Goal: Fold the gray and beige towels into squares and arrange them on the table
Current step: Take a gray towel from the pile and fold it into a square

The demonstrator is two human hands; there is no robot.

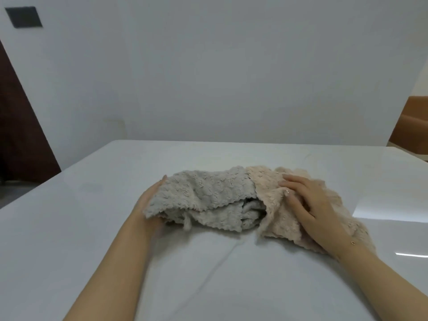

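Towels lie bunched together mid-table [92, 228], neither yet folded; nearest, the right hand [310, 202] rests flat on the beige towel [282, 218], fingers [292, 179] loosely spread; the left hand [148, 205] cups the gray towel [203, 195] at its left edge, fingers tucked under, so their state is hidden; the step looks like separating the two; next, one needs pulling free and spreading flat.

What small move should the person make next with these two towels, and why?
Probably draw the gray towel leftward, clear of the beige towel. Both lie crumpled and overlapping; the left hand cups the gray edge, the right hand lies flat on the beige.
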